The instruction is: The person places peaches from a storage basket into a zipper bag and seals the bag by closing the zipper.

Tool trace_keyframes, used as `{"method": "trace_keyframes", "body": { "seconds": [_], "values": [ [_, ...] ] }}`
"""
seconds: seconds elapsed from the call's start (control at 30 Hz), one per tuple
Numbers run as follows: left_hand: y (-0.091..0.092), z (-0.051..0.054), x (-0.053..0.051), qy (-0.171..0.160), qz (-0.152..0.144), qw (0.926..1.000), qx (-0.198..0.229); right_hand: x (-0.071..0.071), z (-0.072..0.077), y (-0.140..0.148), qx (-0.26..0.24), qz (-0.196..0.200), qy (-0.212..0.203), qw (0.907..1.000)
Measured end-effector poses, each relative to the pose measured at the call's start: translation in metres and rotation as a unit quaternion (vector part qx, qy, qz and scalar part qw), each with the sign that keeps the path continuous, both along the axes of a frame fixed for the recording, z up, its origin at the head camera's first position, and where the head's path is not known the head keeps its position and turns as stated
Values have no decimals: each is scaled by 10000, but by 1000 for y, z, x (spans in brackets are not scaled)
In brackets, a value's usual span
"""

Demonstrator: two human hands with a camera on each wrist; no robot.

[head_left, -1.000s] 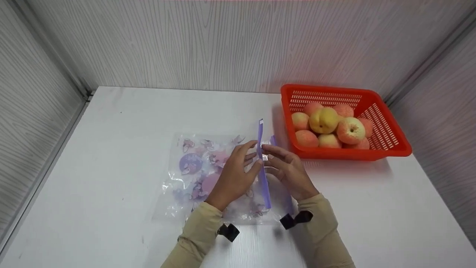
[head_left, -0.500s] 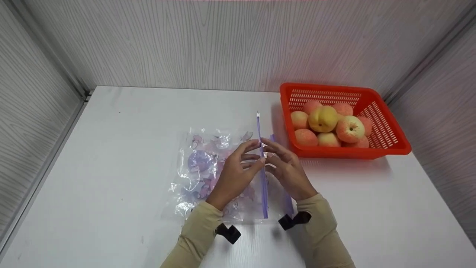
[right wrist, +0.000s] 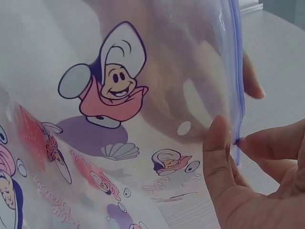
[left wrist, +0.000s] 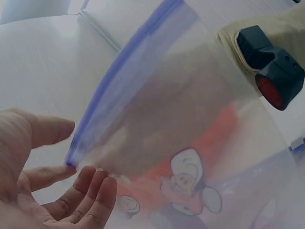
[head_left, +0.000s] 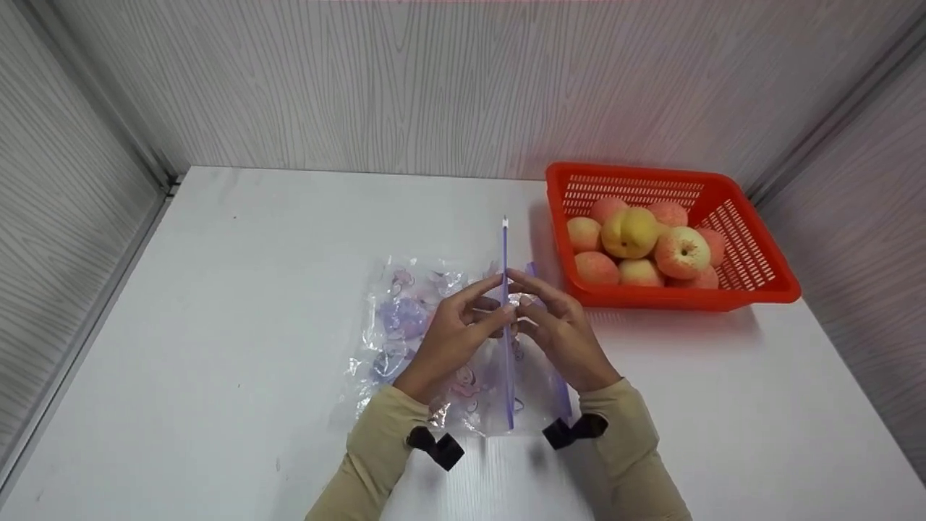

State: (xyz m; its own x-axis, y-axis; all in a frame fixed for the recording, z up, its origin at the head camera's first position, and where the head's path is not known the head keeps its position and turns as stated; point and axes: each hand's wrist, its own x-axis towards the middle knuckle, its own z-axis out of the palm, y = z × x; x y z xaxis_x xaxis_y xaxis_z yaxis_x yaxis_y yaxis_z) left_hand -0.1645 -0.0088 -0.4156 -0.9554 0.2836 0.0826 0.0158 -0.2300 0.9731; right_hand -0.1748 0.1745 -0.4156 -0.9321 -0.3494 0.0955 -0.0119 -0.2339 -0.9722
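Note:
In the head view a clear printed bag stands raised between both hands, its purple zip edge (head_left: 508,376) running upright with a white slider (head_left: 505,223) at the far end. My left hand (head_left: 452,336) has its fingertips and thumb at this edge; in the left wrist view the hand (left wrist: 52,176) meets the zip strip (left wrist: 114,71) and film. My right hand (head_left: 564,333) is on the other side; in the right wrist view it (right wrist: 257,186) pinches the strip (right wrist: 239,95). Cartoon figures (right wrist: 119,86) show on the film. Part of the bag is hidden by the hands.
A red basket (head_left: 694,300) with several peach-like fruits (head_left: 684,252) stands at the back right. More printed film (head_left: 394,318) lies on the white table (head_left: 217,325), and another purple strip (head_left: 561,394) lies by the right wrist. Wood-grain panels (head_left: 362,87) enclose the table.
The bag's zip edge has turned from tilted to nearly upright and narrow in view. Its film has drawn in toward the right. The hands have stayed nearly in place, the left fingers bending a little.

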Motion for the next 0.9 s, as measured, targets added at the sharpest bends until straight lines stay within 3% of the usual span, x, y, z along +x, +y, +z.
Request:
{"method": "trace_keyframes", "body": {
  "seconds": [0.2,0.4,0.63,0.73,0.9],
  "values": [
    [-2,0,1,136,157,9996,-209,2,3,-3,-28,-270,-94,9996],
    [-4,2,2,423,384,9964,-635,5,5,-6,568,-739,74,9956],
    [-12,7,-1,391,533,9935,-928,7,6,-8,1078,-937,461,9887],
    [-19,10,-1,563,607,9881,-1295,6,6,-7,1491,-1080,602,9811],
    [-36,19,0,986,857,9706,-2021,3,6,2,1938,-1467,876,9661]
  ]
}}
